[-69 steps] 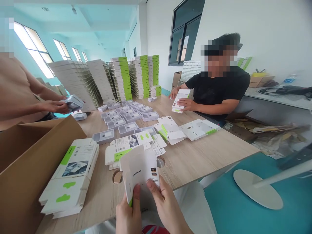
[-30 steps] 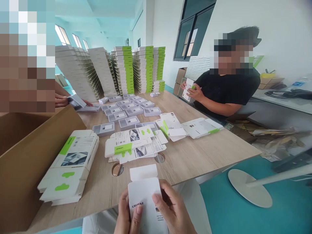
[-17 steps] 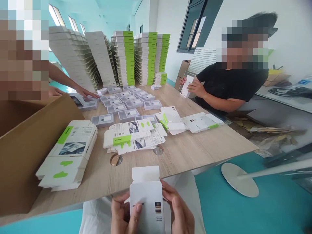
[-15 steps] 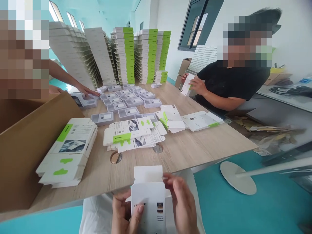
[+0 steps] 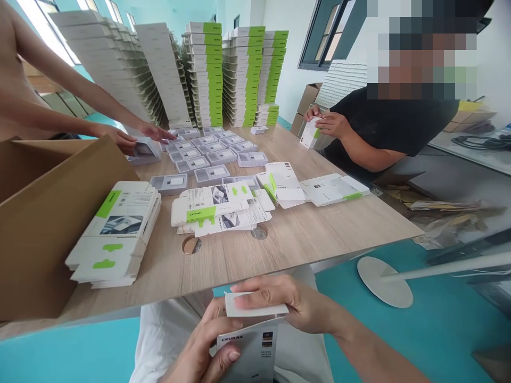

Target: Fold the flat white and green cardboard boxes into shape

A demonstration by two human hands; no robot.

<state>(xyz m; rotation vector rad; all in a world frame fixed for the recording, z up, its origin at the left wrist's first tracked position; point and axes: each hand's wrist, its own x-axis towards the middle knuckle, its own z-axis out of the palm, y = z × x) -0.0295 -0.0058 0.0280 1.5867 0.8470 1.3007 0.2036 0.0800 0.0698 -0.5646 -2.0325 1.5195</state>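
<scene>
- The white paperboard carton (image 5: 249,348) is held in the air in front of the person's lap, nearer than the near edge of the wooden table (image 5: 287,244).
- It should be light and stiff across its panels, but easily creased at the folds. The flat body looks the safest place to hold, rather than the thin end flap (image 5: 255,305).
- The left hand (image 5: 199,340) is closed around the carton's lower left side, with the thumb across its face.
- The right hand (image 5: 283,300) reaches in from the right, palm down, with fingers extended over the flap. Whether the thumb pinches beneath is hidden.
</scene>
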